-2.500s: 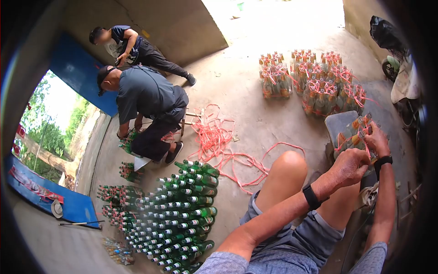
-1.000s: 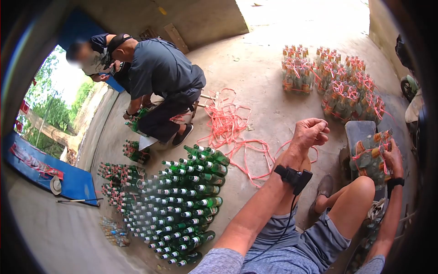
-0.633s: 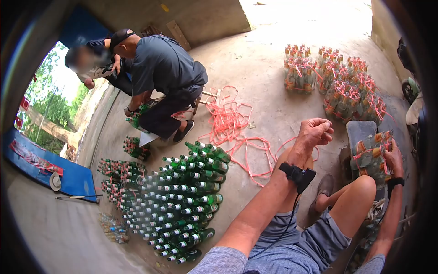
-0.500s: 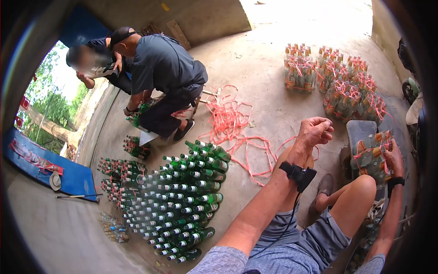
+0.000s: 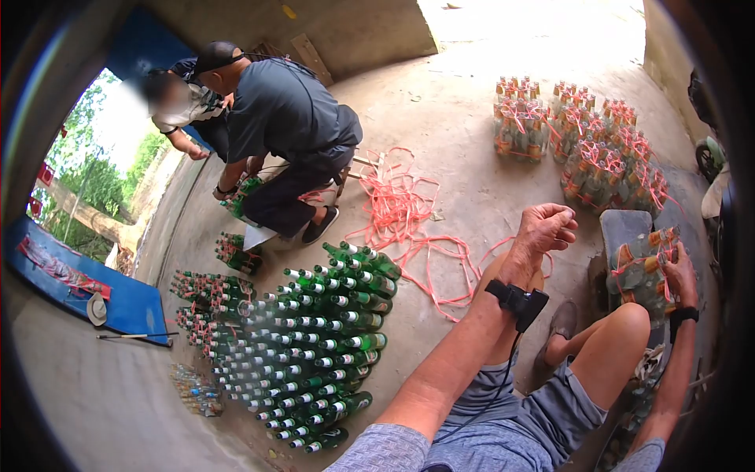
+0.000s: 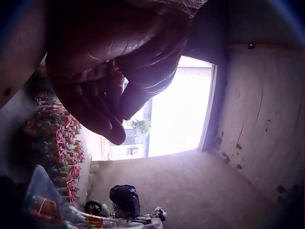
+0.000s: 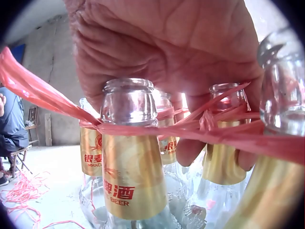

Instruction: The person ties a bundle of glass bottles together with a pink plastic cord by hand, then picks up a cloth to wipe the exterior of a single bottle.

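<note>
At the right of the head view, clear bottles (image 5: 635, 271) with gold neck labels stand bundled by pink strap. My right hand (image 5: 681, 277) grips this bundle at its necks. In the right wrist view its palm (image 7: 167, 43) hangs over the necks, fingers reaching down round a bottle neck (image 7: 223, 162); pink strap (image 7: 190, 133) crosses in front. My left hand (image 5: 541, 234) is over my knee, away from the bundle. Its fingers are loosely curled with the thumb close to them, and nothing shows in them, also in the left wrist view (image 6: 109, 71).
Several tied clear-bottle bundles (image 5: 598, 169) stand at upper right. Loose pink strap (image 5: 397, 208) lies tangled mid-floor. Many green bottles (image 5: 338, 338) stand at lower left. A seated person in grey (image 5: 291, 118) handles green bottles, with another person (image 5: 189, 110) bending beside.
My left hand has left the bundle and come to my knee, then stayed nearly still. My right hand remains on the bundle. The person behind has bent lower and shifted an arm.
</note>
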### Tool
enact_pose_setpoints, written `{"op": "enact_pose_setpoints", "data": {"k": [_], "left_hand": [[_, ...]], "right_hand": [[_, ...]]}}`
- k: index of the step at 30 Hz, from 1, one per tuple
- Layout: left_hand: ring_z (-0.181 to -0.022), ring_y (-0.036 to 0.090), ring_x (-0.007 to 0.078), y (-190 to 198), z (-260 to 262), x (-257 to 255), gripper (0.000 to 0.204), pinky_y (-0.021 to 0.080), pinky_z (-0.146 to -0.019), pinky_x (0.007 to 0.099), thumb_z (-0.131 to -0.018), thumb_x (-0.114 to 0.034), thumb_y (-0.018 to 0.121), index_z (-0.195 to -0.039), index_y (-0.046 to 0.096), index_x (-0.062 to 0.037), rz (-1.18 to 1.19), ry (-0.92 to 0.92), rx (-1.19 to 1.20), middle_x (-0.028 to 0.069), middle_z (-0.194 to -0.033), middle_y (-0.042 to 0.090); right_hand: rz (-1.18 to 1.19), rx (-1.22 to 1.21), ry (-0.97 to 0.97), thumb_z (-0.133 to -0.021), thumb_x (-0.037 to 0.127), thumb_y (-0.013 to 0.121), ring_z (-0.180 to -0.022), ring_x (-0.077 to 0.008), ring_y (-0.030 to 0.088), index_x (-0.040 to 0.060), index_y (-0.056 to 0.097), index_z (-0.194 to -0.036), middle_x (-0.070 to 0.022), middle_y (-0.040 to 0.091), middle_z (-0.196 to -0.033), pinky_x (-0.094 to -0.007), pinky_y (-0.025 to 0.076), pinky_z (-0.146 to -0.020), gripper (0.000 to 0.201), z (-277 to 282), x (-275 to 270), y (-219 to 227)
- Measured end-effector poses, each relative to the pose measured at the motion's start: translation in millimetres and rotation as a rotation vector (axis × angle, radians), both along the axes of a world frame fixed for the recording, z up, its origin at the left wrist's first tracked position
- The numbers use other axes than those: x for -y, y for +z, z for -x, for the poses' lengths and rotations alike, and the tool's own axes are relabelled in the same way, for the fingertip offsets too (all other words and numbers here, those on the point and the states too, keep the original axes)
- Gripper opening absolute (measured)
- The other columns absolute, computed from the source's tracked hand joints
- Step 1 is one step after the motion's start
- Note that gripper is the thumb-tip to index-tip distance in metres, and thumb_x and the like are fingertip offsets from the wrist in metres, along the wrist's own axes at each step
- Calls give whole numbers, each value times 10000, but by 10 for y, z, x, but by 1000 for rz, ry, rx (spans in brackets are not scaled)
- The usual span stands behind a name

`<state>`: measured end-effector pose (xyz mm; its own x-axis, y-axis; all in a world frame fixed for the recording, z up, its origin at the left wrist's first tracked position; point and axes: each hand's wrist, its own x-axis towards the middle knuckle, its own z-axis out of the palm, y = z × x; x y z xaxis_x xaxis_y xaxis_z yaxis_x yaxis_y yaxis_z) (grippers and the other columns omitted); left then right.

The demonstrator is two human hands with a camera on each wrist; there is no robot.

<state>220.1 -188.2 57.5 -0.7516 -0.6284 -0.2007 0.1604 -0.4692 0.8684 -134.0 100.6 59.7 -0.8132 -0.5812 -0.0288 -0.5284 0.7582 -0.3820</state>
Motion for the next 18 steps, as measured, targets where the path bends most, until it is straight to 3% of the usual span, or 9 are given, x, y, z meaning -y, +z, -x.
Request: {"op": "enact_pose_setpoints", "data": {"k": [5,11,18], "left_hand": [[-687,759,130,-4,16,8,208,595,-551,262,-1027,-249,777,-1107,778,-57,-3,1,7,72,-914,797],[-700,758,138,23,-2,-3,204,595,-555,265,-1032,-237,767,-1110,773,-49,-2,0,-1,80,-923,793],[-706,760,143,56,-16,-22,202,595,-561,268,-1036,-228,760,-1120,769,-44,-8,-2,3,85,-929,791]], "right_hand": [[2,-56,9,-890,351,782,-1095,-427,733,35,609,-1411,-239,764,-1167,-491,549,-941,634,43,-26,-61],[7,44,39,-901,352,756,-1081,-455,731,30,609,-1414,-251,768,-1131,-503,546,-923,624,120,-32,-74],[17,9,31,-895,361,770,-1077,-426,739,14,597,-1442,-250,769,-1157,-477,555,-936,670,206,-56,-169]]}}
